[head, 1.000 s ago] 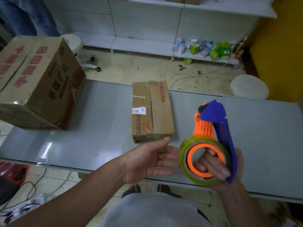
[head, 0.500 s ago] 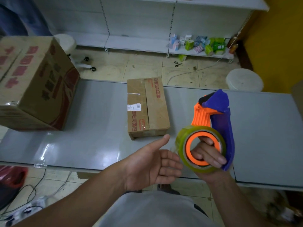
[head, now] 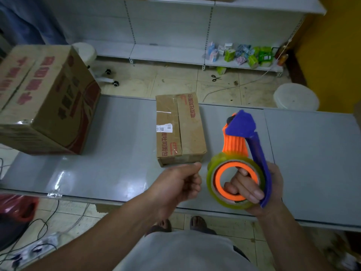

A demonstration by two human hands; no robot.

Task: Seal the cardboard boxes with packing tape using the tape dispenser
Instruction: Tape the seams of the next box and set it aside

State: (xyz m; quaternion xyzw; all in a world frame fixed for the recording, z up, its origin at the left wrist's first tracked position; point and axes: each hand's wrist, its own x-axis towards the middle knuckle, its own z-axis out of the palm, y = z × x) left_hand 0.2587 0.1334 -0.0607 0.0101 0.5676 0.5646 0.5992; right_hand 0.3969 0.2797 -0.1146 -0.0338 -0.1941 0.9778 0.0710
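Fingers [head: 245, 187] of our right hand [head: 274, 184] pass through the orange core of the tape roll [head: 212, 178] and clench it, with the purple handle lying against the palm. The fingers [head: 193, 185] of our left hand [head: 178, 184] are curled into the palm with the thumb laid on top. We see nothing between them, though clear tape would be hard to make out.

We stand at the six o'clock edge of a long grey table [head: 117, 153]. At ten o'clock a large cardboard box [head: 45, 102] with red print sits tilted on the table's left end, flaps closed. At twelve o'clock from our left hand, and just beyond the thumb, lies the small cardboard box [head: 180, 130], flat on the table, its flaps folded shut. At three o'clock from that box we hold the tape dispenser [head: 242, 132] above the table, its purple and orange head pointing to twelve o'clock. The left hand is just beside the roll, at its nine o'clock.

A white label [head: 164, 128] is stuck on the small box's left flap. Scissors [head: 215, 77] lie on the floor at one o'clock beyond the table.
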